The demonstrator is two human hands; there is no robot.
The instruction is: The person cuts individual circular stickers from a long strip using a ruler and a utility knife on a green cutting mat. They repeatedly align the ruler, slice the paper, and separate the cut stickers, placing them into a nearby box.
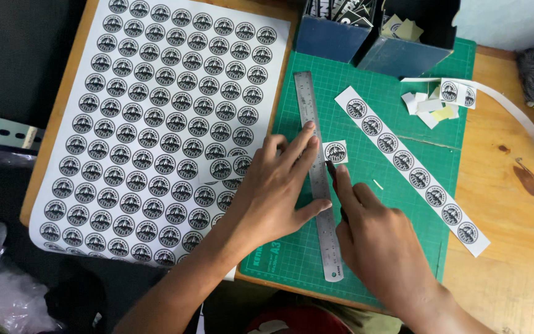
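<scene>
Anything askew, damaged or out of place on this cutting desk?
Nothing damaged. The sticker sheet overhangs the wooden table at its near-left edge. Paper offcuts lie loose on the green cutting mat. The left hand presses the steel ruler; the right hand holds a cutter.

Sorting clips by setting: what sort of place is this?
Probably a small craft or sticker-making desk: a green cutting mat, a steel ruler under the left hand, and a white sheet of round stickers.
</scene>
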